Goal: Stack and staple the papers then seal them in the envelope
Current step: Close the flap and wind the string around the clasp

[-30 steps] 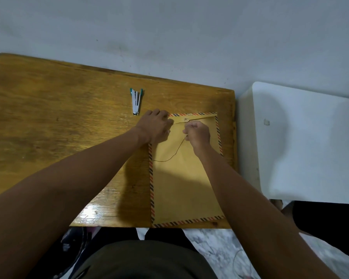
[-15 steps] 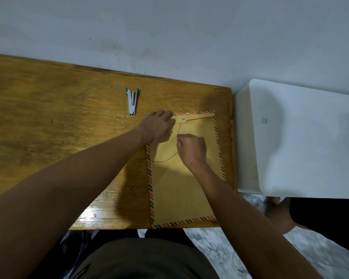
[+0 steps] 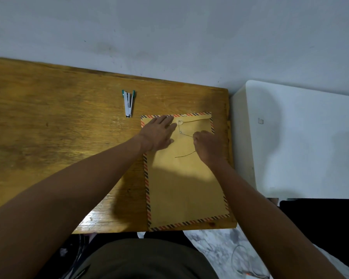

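Nearest to me, the brown paper envelope with its red-and-blue striped border (image 3: 181, 178) lies flat on the scuffed wooden table (image 3: 58, 137), long axis running away from the person, flap end farthest off. Over that far end the right hand (image 3: 207, 147) is curled into a loose fist, pinching the thin dark closure string (image 3: 186, 135), whose loose tail trails out below the knuckles. The string runs up and to the left of that hand to the two small round fasteners (image 3: 179, 126), one above the other, so the right hand is the nearer one for winding. Just left of them the left hand (image 3: 159, 132) lies flat, fingers straight, pressing the flap down. Beyond its fingertips, well apart, lies the white-and-green stapler (image 3: 128, 103).
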